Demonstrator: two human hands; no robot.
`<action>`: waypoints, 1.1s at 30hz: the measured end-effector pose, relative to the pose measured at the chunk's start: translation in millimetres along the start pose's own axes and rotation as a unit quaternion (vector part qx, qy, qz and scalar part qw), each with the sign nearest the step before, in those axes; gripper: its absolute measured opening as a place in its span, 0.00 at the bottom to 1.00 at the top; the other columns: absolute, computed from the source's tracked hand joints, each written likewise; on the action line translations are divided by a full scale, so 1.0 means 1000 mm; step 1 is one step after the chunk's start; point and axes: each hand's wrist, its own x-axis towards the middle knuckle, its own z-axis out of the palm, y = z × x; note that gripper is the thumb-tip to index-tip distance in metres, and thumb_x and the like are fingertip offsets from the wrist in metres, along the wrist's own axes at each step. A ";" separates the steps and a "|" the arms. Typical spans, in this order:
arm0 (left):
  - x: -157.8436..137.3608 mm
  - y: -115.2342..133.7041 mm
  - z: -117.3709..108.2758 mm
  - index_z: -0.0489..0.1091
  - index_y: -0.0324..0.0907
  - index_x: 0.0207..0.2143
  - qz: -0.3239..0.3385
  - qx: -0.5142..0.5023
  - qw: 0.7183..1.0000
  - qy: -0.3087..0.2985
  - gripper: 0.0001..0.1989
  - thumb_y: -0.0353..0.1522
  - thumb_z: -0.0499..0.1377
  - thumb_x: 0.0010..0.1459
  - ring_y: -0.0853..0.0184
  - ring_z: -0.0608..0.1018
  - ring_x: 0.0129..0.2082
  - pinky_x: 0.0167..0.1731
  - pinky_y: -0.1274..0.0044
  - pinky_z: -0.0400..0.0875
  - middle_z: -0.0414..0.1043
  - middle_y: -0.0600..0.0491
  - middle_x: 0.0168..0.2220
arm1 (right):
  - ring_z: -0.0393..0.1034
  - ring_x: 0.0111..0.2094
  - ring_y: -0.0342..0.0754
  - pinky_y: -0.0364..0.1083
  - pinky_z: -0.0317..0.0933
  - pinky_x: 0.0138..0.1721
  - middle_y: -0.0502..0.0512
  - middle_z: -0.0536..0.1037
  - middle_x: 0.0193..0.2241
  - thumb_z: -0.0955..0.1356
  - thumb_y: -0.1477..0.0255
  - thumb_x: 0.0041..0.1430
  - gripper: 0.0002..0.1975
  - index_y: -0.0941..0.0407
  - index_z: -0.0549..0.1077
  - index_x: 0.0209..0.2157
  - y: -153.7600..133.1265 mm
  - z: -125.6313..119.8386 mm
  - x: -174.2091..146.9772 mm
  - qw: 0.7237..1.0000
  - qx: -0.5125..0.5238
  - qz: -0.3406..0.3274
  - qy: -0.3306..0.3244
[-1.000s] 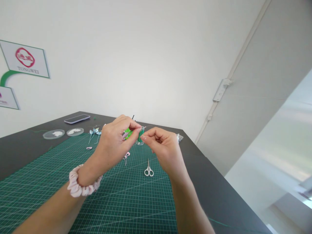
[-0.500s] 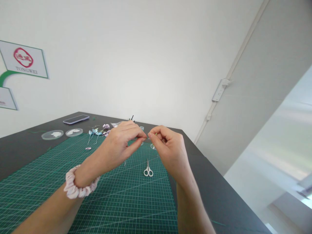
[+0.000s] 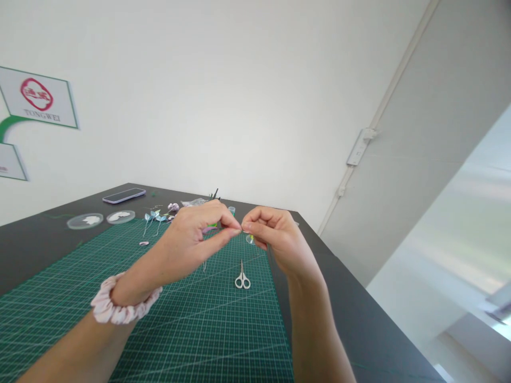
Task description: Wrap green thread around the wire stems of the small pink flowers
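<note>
Both hands are up off the surface now, pinched tip to tip. The left hand (image 3: 195, 236) and the right hand (image 3: 275, 239) meet right over the green cutting mat (image 3: 59, 314), and between the two grips runs a thin wire (image 3: 241, 230), barely visible. A second ago the right hand had a little green spool up at the fingertips; that spool is out of the pinch now, and only a clear round bit (image 3: 250, 240) shows just below the right grip. What it is, I can't tell. The hands have also drawn a touch closer, so the work in hand has narrowed to the wire alone, held at both ends.

Left grip: thumb and forefinger closed together on the wire's left end. A speck of bright green and purple (image 3: 211, 226) peeks out just behind that grip. Right grip: fingers curled in, thumb and forefinger clamped on the other end.

The wire's long axis runs side to side, grip to grip, roughly level and across the view; neither end points down at the mat. It's too fine to say more.

Below and between the grips, small white scissors (image 3: 242, 278) lie flat on the mat. Beyond the left grip sit small blue paper flowers (image 3: 155, 217), two clear dishes (image 3: 85, 220) and a phone (image 3: 124, 195). A pink scrunchie (image 3: 120, 306) rides the left wrist.
</note>
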 end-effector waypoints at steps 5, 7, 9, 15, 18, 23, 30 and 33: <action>0.002 0.003 -0.001 0.71 0.40 0.27 -0.019 0.012 0.999 0.031 0.08 0.28 0.56 0.59 0.72 0.74 0.25 0.27 0.78 0.67 0.74 0.55 0.25 | 0.49 0.17 0.37 0.42 0.42 0.19 0.42 0.63 0.16 0.72 0.66 0.49 0.09 0.56 0.72 0.23 0.004 0.003 0.003 0.999 0.035 0.014 -0.014; 0.002 0.003 -0.001 0.71 0.40 0.27 -0.032 0.015 0.998 0.042 0.08 0.28 0.56 0.59 0.72 0.72 0.24 0.25 0.79 0.66 0.73 0.55 0.24 | 0.49 0.17 0.37 0.42 0.42 0.19 0.42 0.63 0.16 0.73 0.65 0.48 0.10 0.56 0.72 0.23 0.004 0.006 0.003 0.999 0.041 0.017 -0.020; 0.002 0.003 -0.001 0.71 0.41 0.27 -0.042 0.020 0.997 0.058 0.08 0.29 0.56 0.58 0.73 0.71 0.22 0.23 0.79 0.65 0.72 0.56 0.23 | 0.49 0.17 0.37 0.42 0.43 0.19 0.42 0.64 0.17 0.73 0.64 0.48 0.11 0.56 0.72 0.23 0.004 0.009 0.004 0.999 0.044 0.019 -0.026; 0.000 0.000 0.001 0.72 0.40 0.28 -0.058 0.062 0.992 0.097 0.06 0.28 0.57 0.58 0.73 0.72 0.23 0.24 0.79 0.65 0.73 0.56 0.25 | 0.49 0.18 0.38 0.42 0.44 0.20 0.43 0.63 0.17 0.72 0.64 0.49 0.11 0.56 0.71 0.22 0.003 0.016 0.002 1.000 0.027 0.012 -0.011; -0.002 -0.003 0.004 0.71 0.40 0.28 -0.038 0.091 0.989 0.111 0.06 0.28 0.56 0.59 0.71 0.74 0.25 0.27 0.77 0.66 0.73 0.56 0.26 | 0.48 0.18 0.38 0.42 0.42 0.19 0.42 0.60 0.15 0.70 0.67 0.50 0.09 0.56 0.70 0.22 0.002 0.021 0.001 1.000 -0.009 -0.004 0.020; -0.003 -0.009 0.008 0.69 0.41 0.28 0.013 0.119 0.985 0.122 0.08 0.28 0.55 0.61 0.67 0.74 0.28 0.30 0.74 0.68 0.73 0.53 0.27 | 0.46 0.17 0.38 0.42 0.41 0.19 0.41 0.55 0.14 0.67 0.70 0.54 0.10 0.56 0.67 0.21 0.000 0.031 -0.005 0.992 -0.094 -0.040 0.072; -0.003 -0.010 0.007 0.69 0.39 0.30 0.079 0.150 0.981 0.097 0.08 0.25 0.55 0.62 0.67 0.73 0.30 0.32 0.74 0.68 0.72 0.53 0.27 | 0.47 0.16 0.37 0.41 0.44 0.20 0.40 0.54 0.14 0.64 0.75 0.59 0.09 0.57 0.68 0.25 -0.002 0.035 -0.011 0.950 -0.261 -0.127 0.116; -0.003 -0.011 0.007 0.69 0.38 0.31 0.105 0.160 0.979 0.068 0.07 0.24 0.55 0.62 0.66 0.73 0.31 0.36 0.73 0.68 0.73 0.53 0.27 | 0.47 0.16 0.37 0.41 0.43 0.20 0.40 0.53 0.14 0.64 0.76 0.59 0.09 0.57 0.68 0.24 -0.003 0.031 -0.012 0.929 -0.306 -0.158 0.134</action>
